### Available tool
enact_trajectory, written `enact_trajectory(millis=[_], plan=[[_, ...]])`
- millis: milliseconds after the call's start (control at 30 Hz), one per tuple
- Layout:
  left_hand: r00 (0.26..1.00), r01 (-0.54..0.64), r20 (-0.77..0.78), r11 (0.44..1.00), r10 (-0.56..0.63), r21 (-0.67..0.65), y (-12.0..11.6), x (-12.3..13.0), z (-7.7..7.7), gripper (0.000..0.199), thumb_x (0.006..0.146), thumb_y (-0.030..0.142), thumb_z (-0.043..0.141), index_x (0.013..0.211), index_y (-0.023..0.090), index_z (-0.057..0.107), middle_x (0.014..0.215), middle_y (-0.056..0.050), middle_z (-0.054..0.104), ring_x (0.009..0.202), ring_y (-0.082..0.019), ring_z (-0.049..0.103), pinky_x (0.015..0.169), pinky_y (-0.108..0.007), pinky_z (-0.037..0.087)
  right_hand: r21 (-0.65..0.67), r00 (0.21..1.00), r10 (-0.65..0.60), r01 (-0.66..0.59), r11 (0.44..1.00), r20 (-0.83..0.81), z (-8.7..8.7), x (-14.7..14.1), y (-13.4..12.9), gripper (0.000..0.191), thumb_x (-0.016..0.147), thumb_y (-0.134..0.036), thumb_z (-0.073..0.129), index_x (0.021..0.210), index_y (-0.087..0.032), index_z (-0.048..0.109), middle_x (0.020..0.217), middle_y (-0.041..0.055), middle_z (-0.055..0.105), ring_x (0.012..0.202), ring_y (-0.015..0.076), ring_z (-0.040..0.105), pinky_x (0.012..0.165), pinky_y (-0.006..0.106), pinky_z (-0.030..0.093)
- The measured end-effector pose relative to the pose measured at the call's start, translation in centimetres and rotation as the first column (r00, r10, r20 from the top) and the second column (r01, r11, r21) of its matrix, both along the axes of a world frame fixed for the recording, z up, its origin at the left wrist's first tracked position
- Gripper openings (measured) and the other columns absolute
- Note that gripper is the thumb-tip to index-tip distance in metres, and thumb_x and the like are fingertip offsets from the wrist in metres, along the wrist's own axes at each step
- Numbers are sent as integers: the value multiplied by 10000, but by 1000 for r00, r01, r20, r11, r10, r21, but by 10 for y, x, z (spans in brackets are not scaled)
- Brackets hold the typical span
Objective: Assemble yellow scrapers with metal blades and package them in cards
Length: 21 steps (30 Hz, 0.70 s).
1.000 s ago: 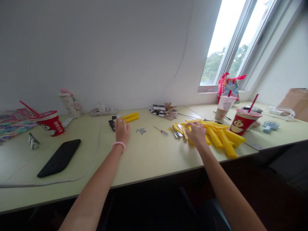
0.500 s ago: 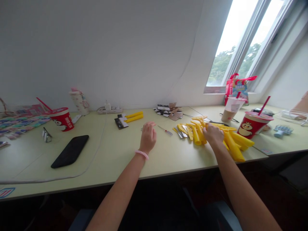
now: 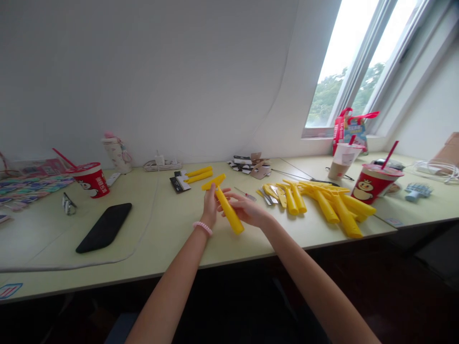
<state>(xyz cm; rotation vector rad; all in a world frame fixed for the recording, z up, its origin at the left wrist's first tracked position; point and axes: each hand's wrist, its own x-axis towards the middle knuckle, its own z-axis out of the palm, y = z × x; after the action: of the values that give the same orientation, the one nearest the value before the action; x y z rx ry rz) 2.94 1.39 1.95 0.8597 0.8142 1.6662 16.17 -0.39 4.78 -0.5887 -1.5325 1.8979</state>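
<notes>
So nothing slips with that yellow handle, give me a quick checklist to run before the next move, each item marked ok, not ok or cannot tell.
Left hand on the yellow plastic handle: ok, it holds near the crossbar.
Right hand gripping the shaft: cannot tell, its fingers lie against it.
Handle apart from the yellow pile: ok.
Small screwdriver apart from the hands: ok, just beyond the right fingertips.
</notes>
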Motion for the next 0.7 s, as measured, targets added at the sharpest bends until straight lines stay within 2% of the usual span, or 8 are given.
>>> enact_trajectory(millis=[100,200,267,333,367,433,500,700], plan=[[994,-98,35,995,99,-33,-2,-4,2,351,723,473,510,787,129,542,611,-47,619,510,-140,581,535,-264,455,82,996,-38,32,996,76,-3,0,2,375,700,-264,623,1062,-194,549,939,59,650,835,175,625,816,348,472],[976,-214,29,976,215,-29,-2,-6,2,291,742,413,460,662,137,509,506,-19,561,418,-103,509,458,-228,403,361,915,-347,259,896,206,0,22,18,282,750,-274,552,1010,-168,578,968,82,645,889,190,604,810,341,464],[971,-237,33,971,238,-35,-1,-7,1,243,746,371,442,678,143,494,508,-10,561,393,-88,481,426,-213,373,642,623,-712,409,649,324,4,45,34,219,762,-230,495,937,-169,613,966,83,641,910,199,580,808,337,445],[973,-230,12,972,231,-55,-1,-7,0,209,746,348,439,726,145,488,532,-10,579,387,-84,475,415,-209,363,867,222,-910,290,405,350,7,69,49,245,764,-181,448,923,-166,634,1026,108,622,1006,235,522,861,364,393],[974,-228,-8,971,229,-70,-1,-7,0,203,747,343,441,752,145,486,546,-13,590,384,-83,476,413,-210,363,909,72,-928,184,373,365,8,80,56,257,764,-178,439,915,-145,644,1032,141,614,1027,262,502,859,376,381],[976,-216,-63,969,210,-123,-2,-6,-1,208,751,338,442,799,140,486,565,-24,607,382,-87,483,410,-211,365,903,-127,-894,49,426,429,8,97,68,282,766,-213,438,907,-92,650,1015,193,604,1007,296,505,816,380,387],[979,-185,-117,966,166,-181,-3,-6,-2,216,753,329,447,835,133,484,580,-39,619,381,-89,489,406,-211,365,865,-211,-845,12,501,492,5,106,77,323,771,-288,448,907,-79,654,982,203,607,978,300,517,772,363,396],[981,-93,-187,971,51,-221,-2,-5,-5,219,768,331,440,879,143,453,583,-46,625,366,-93,486,403,-213,367,890,-216,-874,-44,454,435,-9,111,89,358,781,-326,447,909,-63,654,965,201,606,958,292,512,770,351,376]])
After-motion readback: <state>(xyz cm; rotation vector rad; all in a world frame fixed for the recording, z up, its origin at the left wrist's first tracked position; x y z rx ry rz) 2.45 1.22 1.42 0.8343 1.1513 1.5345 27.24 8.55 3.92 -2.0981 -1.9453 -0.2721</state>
